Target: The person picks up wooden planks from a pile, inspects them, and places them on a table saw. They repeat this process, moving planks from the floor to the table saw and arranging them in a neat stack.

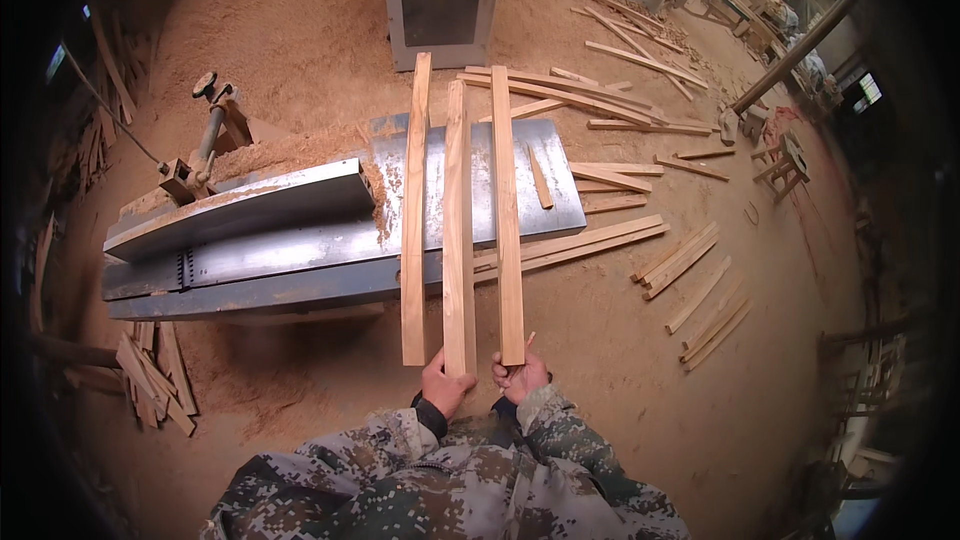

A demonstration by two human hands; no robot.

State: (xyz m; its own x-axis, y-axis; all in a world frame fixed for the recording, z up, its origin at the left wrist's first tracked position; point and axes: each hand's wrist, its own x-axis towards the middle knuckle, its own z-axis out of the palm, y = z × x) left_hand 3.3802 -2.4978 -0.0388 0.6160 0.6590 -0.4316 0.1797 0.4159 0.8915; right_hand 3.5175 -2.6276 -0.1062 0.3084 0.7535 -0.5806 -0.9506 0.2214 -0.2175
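Observation:
Three long, squared wooden strips lie side by side across the bare metal bed of a jointer, their near ends jutting toward me. My left hand is closed around the near end of the middle strip. Close beside it, my right hand has its fingers curled at the near end of the right strip. A thin, pencil-like stick pokes up from that hand. The left strip rests untouched, its near end just beyond my left hand.
A short wedge-shaped offcut sits on the metal bed. The jointer's fence runs along the left. Beyond stands a grey machine cabinet. Loose strips are scattered on the floor at right, offcuts at left. Sawdust covers the ground.

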